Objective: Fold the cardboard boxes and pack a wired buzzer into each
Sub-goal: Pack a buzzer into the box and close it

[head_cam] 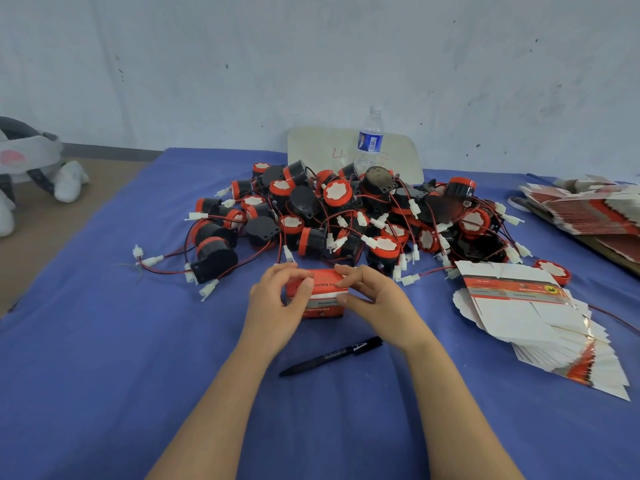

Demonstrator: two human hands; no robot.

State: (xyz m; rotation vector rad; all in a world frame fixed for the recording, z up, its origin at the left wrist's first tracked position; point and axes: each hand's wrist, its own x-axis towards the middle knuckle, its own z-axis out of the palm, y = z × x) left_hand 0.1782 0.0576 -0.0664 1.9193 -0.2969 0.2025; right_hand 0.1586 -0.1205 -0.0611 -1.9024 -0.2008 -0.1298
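Note:
A small red and white cardboard box (323, 299) stands folded on the blue cloth in front of me. My left hand (277, 306) grips its left side, thumb on the top. My right hand (372, 296) holds its right side, fingers curled over the top edge. What is inside the box is hidden. Behind it lies a big heap of black and red wired buzzers (346, 216) with white connectors. A fanned stack of flat, unfolded boxes (533, 313) lies to the right.
A black marker pen (332, 355) lies near my forearms. A water bottle (370, 140) stands behind the heap before a white board (311, 147). More flat boxes (588, 209) sit at the far right. A grey and white soft object (31, 168) lies on the floor, left.

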